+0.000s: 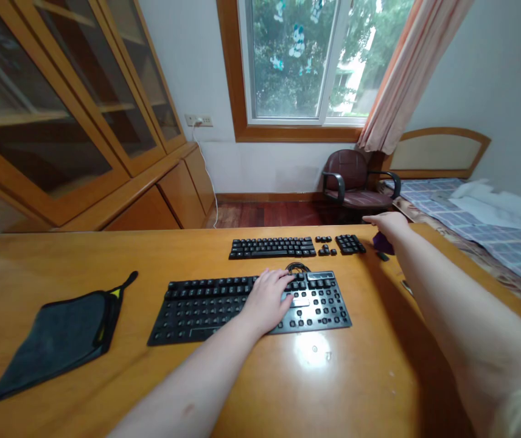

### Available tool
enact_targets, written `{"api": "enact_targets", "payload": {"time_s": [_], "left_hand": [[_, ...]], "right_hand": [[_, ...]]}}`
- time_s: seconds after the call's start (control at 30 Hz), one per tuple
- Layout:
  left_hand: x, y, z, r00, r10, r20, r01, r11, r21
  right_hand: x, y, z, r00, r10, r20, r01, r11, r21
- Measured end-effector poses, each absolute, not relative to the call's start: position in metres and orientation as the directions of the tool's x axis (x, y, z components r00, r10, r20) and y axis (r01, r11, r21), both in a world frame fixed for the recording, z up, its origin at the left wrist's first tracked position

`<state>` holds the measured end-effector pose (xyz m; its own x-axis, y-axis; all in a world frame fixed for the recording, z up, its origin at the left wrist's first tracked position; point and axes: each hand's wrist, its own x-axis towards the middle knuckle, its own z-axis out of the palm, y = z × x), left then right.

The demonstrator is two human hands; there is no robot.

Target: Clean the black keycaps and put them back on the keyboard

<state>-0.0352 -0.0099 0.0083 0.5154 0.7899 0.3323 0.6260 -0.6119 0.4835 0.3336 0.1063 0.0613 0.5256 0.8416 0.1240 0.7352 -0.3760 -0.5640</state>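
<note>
And here's the keyboard, square in the middle of the counter, its near rows bare of caps, the far rows wearing theirs! The left hand lies across it, fingers and thumb apart, clamped on nothing. Good steadying post, I'd judge, provided the palm stays light and flat so no bare switch takes a sideways shove. Out to the right, the right hand is at the purple thing, a finger stretched out; whether it's clamped on it, I can't tell from here. A small black piece sits just beside, so a clean lift would beat a sweep. And watch the number caps to its left! They lie in neat order with the arrow caps and the letter caps; best to pass over them, never through. Now the writing: pale marks on the caps, too small to read. A strip at the keyboard's far right corner, nothing legible. No brand to call!
</note>
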Motion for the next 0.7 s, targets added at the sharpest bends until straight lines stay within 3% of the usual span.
{"api": "enact_targets", "payload": {"time_s": [0.03, 0.1, 0.17, 0.23, 0.37, 0.7], "left_hand": [[-0.035, -0.01, 0.009, 0.501, 0.79, 0.353, 0.608, -0.611, 0.507], [-0.036, -0.009, 0.011, 0.452, 0.796, 0.402, 0.559, -0.604, 0.567], [-0.038, -0.008, 0.012, 0.37, 0.817, 0.442, 0.525, -0.576, 0.627], [-0.039, -0.007, 0.012, 0.277, 0.842, 0.462, 0.515, -0.536, 0.668], [-0.042, -0.005, 0.011, 0.202, 0.861, 0.466, 0.502, -0.5, 0.706], [-0.041, -0.004, 0.008, 0.253, 0.865, 0.434, 0.495, -0.501, 0.71]], "right_hand": [[0.316, 0.094, 0.063, 0.528, 0.844, 0.092, 0.688, -0.362, -0.629], [0.269, 0.065, 0.063, 0.448, 0.883, -0.138, 0.298, -0.293, -0.909], [0.214, 0.036, 0.056, 0.229, 0.931, -0.284, -0.027, -0.285, -0.958], [0.164, 0.013, 0.045, 0.076, 0.945, -0.317, -0.189, -0.298, -0.936], [0.114, -0.003, 0.028, -0.052, 0.964, -0.26, -0.186, -0.265, -0.946], [0.125, -0.003, 0.025, -0.104, 0.955, -0.276, -0.085, -0.285, -0.955]]}}
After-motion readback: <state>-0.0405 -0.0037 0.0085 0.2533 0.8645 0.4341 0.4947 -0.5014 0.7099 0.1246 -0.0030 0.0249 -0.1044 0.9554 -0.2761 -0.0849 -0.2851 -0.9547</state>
